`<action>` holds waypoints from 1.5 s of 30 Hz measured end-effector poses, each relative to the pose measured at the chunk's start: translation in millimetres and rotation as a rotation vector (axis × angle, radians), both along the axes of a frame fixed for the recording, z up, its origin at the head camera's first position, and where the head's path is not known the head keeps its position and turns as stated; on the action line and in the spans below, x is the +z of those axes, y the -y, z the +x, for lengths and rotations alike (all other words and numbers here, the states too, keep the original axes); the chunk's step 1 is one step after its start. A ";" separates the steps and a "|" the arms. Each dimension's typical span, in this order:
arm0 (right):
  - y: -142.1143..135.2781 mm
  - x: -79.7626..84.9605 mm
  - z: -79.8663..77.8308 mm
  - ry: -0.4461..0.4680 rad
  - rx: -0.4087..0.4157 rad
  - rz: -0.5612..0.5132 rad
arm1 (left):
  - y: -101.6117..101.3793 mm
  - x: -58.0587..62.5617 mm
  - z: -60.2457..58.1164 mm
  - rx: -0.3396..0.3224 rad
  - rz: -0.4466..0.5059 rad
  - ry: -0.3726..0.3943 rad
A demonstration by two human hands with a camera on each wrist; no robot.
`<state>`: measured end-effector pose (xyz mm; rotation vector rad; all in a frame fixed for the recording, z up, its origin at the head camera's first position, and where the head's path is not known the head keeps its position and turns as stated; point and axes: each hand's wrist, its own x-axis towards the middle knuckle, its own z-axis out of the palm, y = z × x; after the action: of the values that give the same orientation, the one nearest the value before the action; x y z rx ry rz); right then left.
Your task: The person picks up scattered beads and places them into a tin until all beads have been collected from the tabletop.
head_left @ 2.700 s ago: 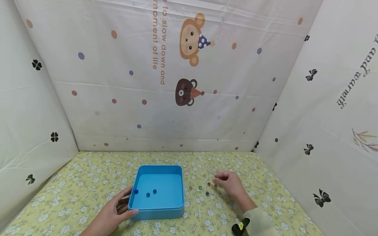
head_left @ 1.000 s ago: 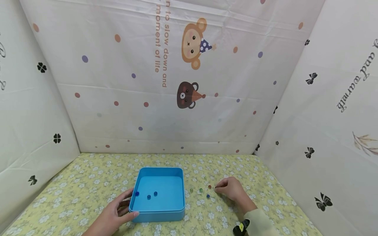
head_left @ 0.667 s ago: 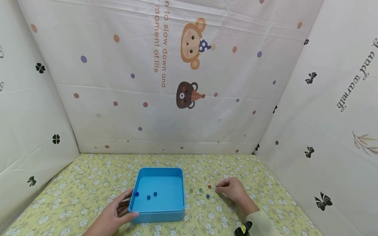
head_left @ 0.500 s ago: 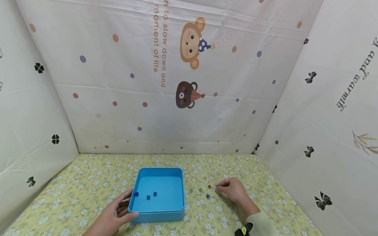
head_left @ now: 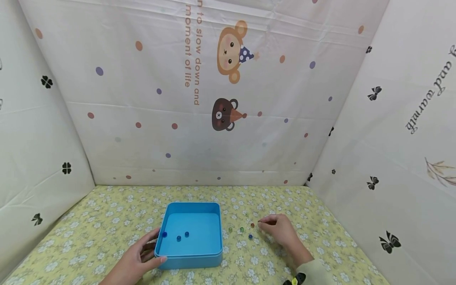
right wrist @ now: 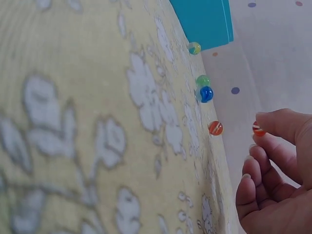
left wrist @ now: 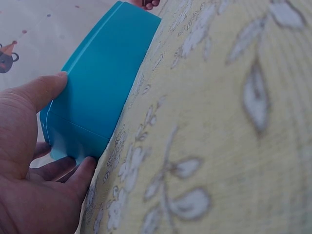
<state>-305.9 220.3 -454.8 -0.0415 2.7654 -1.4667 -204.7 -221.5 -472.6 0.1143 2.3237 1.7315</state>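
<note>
My left hand (head_left: pixel 133 257) grips the front left corner of a square blue box (head_left: pixel 192 260), its thumb at the front wall and its fingers along the left side. Three dark blue marbles (head_left: pixel 187 234) lie inside the box, toward its left. To the right of it, my right hand (head_left: pixel 281 230) pinches an orange-red striped marble (right wrist: pixel 259 128) between thumb and index finger, raised off the cloth. Left of those fingertips, a second orange marble (right wrist: pixel 215 127) lies on the cloth, near a blue marble (right wrist: pixel 206 93), a green marble (right wrist: pixel 203 80) and a yellow-green marble (right wrist: pixel 195 48).
A yellow flowered cloth (head_left: pixel 117 229) covers the table. One more pale marble (head_left: pixel 247 214) lies behind the others. White printed sheets stand as a back wall (head_left: pixel 192 158), a left wall (head_left: pixel 42 190) and a right wall (head_left: pixel 356 206).
My right hand came down to one of two orange marbles on the cloth, took hold of it, and has just lifted it slightly. My left hand keeps its grip on the box.
</note>
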 end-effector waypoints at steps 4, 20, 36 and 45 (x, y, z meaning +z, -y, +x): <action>1.2 0.8 2.0 -0.011 0.038 -0.047 | 0.2 -0.3 0.0 -0.005 -0.002 -0.006; 9.2 0.2 6.2 -0.001 0.146 -0.174 | 0.8 -1.3 -1.3 -0.015 0.002 -0.005; 15.4 -2.3 8.5 -0.001 0.175 -0.237 | 0.3 -1.7 -0.7 -0.010 0.007 -0.019; 20.2 -2.3 9.5 -0.008 0.200 -0.255 | 0.0 -0.4 -0.1 -0.007 0.004 -0.018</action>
<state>-296.4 200.2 -457.0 -0.3156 2.4739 -1.7513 -204.8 -221.5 -473.0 0.1392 2.3296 1.7380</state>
